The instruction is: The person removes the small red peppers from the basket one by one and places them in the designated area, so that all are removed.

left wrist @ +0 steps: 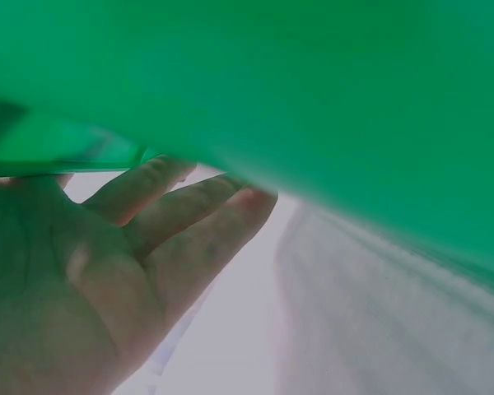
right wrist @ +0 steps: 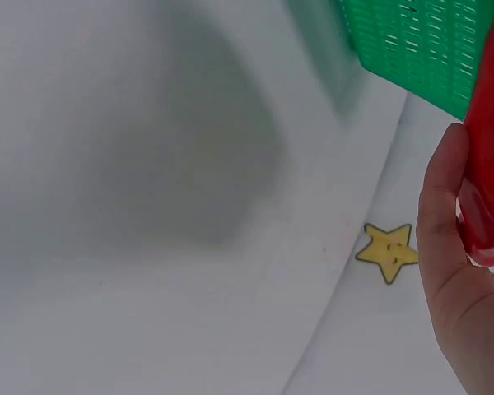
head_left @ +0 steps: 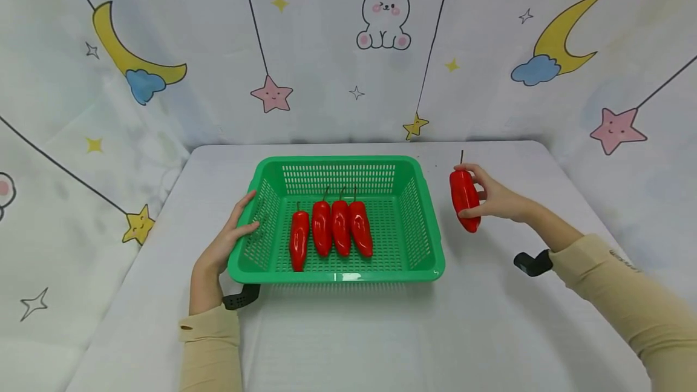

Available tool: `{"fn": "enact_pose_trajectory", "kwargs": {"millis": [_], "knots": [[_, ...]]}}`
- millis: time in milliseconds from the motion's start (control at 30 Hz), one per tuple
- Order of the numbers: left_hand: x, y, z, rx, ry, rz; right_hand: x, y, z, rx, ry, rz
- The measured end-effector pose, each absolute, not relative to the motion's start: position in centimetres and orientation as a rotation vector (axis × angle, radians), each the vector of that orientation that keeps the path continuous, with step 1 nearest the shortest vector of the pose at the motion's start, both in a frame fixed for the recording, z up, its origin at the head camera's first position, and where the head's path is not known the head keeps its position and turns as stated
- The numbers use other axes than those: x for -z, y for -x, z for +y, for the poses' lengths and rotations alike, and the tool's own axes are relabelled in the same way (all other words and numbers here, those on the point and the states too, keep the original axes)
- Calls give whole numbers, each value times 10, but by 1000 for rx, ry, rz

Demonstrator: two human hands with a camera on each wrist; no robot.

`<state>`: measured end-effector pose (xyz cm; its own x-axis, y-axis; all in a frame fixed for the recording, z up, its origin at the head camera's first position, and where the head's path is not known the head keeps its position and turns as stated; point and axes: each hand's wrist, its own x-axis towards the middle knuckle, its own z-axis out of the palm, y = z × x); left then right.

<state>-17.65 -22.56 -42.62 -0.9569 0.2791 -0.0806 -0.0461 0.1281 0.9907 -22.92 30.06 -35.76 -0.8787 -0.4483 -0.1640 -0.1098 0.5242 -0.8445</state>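
A green plastic basket (head_left: 337,277) with a slotted wall stands on the table. Several red chili peppers (head_left: 321,228) with thin stems lie side by side inside it. At the basket's left side my left hand (head_left: 225,241) holds the rim, its thumb reaching over the edge. In the left wrist view, its fingers (left wrist: 202,226) extend beneath the green rim. To the right of the basket, my right hand (head_left: 498,198) grips another red chili pepper (head_left: 463,195) between thumb and fingers, stem upward. The right wrist view catches only part of this pepper (right wrist: 490,164).
A white cloth covers the table (head_left: 337,343). Behind it hangs a pale curtain (head_left: 327,35) printed with moons, stars and a rabbit. Each wrist wears a dark camera, one below the basket's left corner (head_left: 239,298), one by the right sleeve (head_left: 533,263).
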Motion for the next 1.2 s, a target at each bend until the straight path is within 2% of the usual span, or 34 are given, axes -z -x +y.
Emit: {"fn": "enact_pose_trajectory", "kwargs": {"millis": [633,1200], "knots": [[428,175,-227,-1907,-237,2147,425,236,307,1210,358,2357],[425,177,-227,-1908,-256,2177,433,240,307,1085,357,2408]]}}
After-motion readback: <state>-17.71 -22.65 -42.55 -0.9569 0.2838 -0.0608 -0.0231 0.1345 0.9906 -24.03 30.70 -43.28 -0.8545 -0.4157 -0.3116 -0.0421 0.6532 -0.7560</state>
